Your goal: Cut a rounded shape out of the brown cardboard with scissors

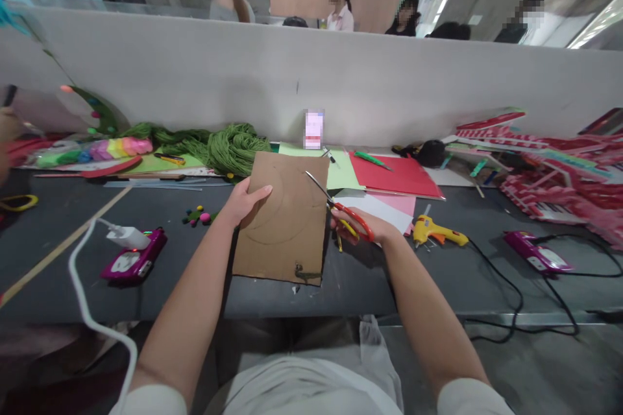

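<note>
A brown cardboard sheet [287, 220] with a faint curved pencil outline is gripped at its left edge by my left hand [248, 201], the thumb lying on its face. Its lower right corner carries a dark greenish smear. My right hand [357, 224] holds scissors [348, 217] with red and yellow handles. The blades reach over the cardboard's right edge, one in front of the sheet; whether they cut into it I cannot tell. Just below the right hand lies a small yellow item [339, 243], partly hidden.
Green yarn [238, 149], red paper [396, 175] and a lit phone [314, 130] are along the partition. A yellow glue gun [435, 231] lies right, its cord trailing. Purple power strips [136, 259] sit on both sides. Pompoms [204, 217] lie left. People stand beyond the partition.
</note>
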Demonstrator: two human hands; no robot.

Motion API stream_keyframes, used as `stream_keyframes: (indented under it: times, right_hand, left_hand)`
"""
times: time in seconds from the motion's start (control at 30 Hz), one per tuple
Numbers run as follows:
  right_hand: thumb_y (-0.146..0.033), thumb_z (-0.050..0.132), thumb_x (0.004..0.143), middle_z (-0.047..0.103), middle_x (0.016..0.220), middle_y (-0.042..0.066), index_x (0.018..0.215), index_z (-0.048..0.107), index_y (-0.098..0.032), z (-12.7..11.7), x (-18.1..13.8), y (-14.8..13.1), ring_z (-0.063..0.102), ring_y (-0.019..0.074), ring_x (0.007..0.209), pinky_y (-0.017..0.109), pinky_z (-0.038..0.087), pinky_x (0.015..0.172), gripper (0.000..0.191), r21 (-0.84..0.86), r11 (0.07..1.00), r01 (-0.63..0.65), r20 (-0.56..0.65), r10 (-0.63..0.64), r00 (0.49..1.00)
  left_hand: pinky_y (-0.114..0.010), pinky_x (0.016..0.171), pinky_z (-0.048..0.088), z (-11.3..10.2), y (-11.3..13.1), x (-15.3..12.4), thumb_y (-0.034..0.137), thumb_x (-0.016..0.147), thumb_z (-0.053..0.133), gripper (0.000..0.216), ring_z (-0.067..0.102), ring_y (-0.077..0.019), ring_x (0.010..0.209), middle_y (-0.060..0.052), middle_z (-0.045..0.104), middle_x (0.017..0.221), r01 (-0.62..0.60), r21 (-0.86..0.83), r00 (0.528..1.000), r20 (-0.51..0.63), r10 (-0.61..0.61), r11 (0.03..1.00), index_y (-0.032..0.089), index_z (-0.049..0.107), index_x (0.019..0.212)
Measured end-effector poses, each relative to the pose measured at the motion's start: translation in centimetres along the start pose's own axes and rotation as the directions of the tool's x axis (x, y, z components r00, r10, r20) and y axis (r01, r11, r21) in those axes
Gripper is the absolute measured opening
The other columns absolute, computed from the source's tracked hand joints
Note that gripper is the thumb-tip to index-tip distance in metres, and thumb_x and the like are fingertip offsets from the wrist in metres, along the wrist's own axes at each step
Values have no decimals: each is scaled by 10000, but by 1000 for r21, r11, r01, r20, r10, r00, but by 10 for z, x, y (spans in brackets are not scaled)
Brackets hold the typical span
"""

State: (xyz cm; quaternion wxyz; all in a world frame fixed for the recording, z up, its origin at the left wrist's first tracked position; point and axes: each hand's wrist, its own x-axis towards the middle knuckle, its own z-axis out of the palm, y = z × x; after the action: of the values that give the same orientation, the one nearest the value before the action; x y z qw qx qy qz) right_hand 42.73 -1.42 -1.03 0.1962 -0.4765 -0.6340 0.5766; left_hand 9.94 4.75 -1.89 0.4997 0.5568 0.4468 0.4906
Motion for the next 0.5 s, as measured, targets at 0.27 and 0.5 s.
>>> stream_keyframes:
  times: [0.27, 0.5]
  right_hand:
    - [-740, 564, 921, 640, 697, 38, 826, 618, -220, -2, -11, -3, 578, 159, 537, 291, 480, 500, 531, 32, 999, -34, 35, 33, 999]
    - [-740, 522, 951, 655, 716, 42, 894, 636, -185, -4, -13, -4, 593, 144, 543, 272, 478, 507, 570, 2, 1000, -28, 63, 28, 998]
  left_hand:
    - [-431, 843, 609, -2, 2, 2, 462, 651, 901, 591, 750, -310, 955, -155, 791, 1082, -5, -94, 996, -92, -3, 996, 133, 734, 1114]
    - [-451, 881, 608, -14, 1, 3, 447, 662, 899, 578, 745, -321, 1011, -163, 785, 1123, 14, -66, 995, -96, -20, 998, 142, 729, 1122]
